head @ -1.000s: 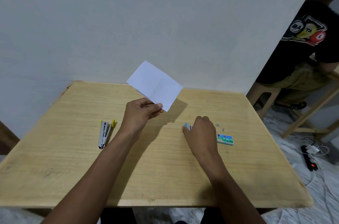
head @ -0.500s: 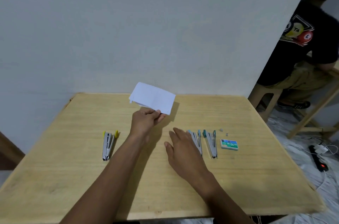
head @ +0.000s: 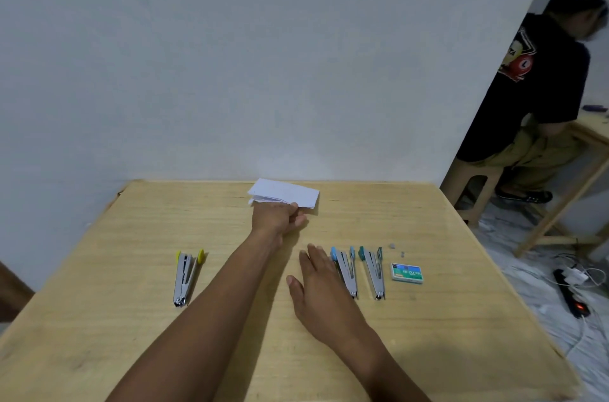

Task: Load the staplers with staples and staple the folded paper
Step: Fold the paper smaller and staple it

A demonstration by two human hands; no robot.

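Observation:
My left hand (head: 280,218) pinches the near edge of the folded white paper (head: 285,193), which lies low over the far middle of the wooden table (head: 99,319). My right hand (head: 321,283) lies flat with straight fingers on the table, its outer edge against the light-blue stapler (head: 346,271). A teal stapler (head: 372,271) lies just right of that one. A yellow stapler (head: 186,276) lies alone to the left. A small green staple box (head: 406,273) sits right of the teal stapler, with two loose staple bits (head: 397,249) behind it.
A grey wall rises directly behind the table. At the right a person in a black shirt (head: 540,85) sits on a stool beside another wooden table (head: 593,134). A power strip with cables (head: 571,298) lies on the floor to the right.
My left hand has lowered the paper from mid-air to the far table surface. My right hand drew back off the staplers and flattened on the table, uncovering the light-blue and teal ones.

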